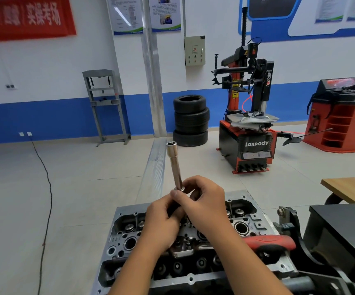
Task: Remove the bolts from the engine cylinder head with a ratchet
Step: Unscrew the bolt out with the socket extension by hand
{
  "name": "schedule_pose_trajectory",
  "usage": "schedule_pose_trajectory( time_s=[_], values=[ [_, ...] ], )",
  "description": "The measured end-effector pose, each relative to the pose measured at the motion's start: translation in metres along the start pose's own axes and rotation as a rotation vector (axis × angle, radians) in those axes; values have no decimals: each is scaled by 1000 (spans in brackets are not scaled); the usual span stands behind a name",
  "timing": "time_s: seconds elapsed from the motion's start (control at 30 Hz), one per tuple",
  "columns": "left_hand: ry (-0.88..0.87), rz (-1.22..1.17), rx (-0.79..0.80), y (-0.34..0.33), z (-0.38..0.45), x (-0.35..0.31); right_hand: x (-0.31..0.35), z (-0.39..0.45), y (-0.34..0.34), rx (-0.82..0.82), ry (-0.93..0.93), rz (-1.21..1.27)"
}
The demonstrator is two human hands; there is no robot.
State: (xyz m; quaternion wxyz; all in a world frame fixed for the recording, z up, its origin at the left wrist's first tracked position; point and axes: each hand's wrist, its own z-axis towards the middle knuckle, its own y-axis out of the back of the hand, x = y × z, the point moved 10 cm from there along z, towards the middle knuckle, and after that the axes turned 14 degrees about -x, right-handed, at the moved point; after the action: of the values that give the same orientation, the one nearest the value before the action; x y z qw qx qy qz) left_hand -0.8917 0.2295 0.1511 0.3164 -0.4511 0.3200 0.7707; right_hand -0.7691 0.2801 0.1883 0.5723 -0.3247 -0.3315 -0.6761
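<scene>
A grey cylinder head (pixel 261 225) lies below me with its valve gear and round bores exposed. Above its middle both hands hold a long chrome socket extension (pixel 174 165), its socket end pointing up. My left hand (pixel 160 222) grips the lower part of the tool, which is hidden in the fist. My right hand (pixel 204 201) pinches the shaft just above, thumb across it. A red-handled ratchet (pixel 270 241) lies on the right side of the head, its head hidden behind my right forearm.
A black engine stand bracket (pixel 295 235) and a black box (pixel 342 228) sit to the right, with a wooden table corner (pixel 351 188) behind. On the floor beyond are a stack of tyres (pixel 191 120), a tyre changer (pixel 249 116) and a red wheel balancer (pixel 342 116).
</scene>
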Motion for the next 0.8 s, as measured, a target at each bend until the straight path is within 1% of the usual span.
schedule_pose_trajectory(
  time_s=[0.1,0.17,0.23,0.3,0.37,0.4,0.43,0.53,0.6,0.67,0.73,0.8],
  values=[
    [9,-6,-110,11,3,4,-4,0,-2,24,-30,13],
    [27,-3,-146,15,3,8,-4,-1,-5,50,-31,18],
    [31,30,-125,14,3,10,-4,-1,-7,59,-19,19],
    [37,68,-40,5,2,10,-4,-1,-9,57,6,7],
    [29,51,49,-3,-1,6,-5,0,-8,50,26,-20],
    [16,38,67,-5,-3,3,-5,0,-9,59,31,-26],
    [1,34,61,-5,-3,0,-5,-1,-11,84,32,-18],
    [-16,55,-41,5,0,0,-5,-5,-17,160,-14,40],
    [5,51,-99,11,2,5,-7,-4,-17,160,-40,49],
    [24,42,-139,15,4,9,-7,-3,-15,135,-18,-7],
    [22,60,-114,12,4,11,-6,-2,-14,114,-1,-34],
    [12,89,-23,2,2,10,-6,-1,-13,102,5,-21]
  ],
)
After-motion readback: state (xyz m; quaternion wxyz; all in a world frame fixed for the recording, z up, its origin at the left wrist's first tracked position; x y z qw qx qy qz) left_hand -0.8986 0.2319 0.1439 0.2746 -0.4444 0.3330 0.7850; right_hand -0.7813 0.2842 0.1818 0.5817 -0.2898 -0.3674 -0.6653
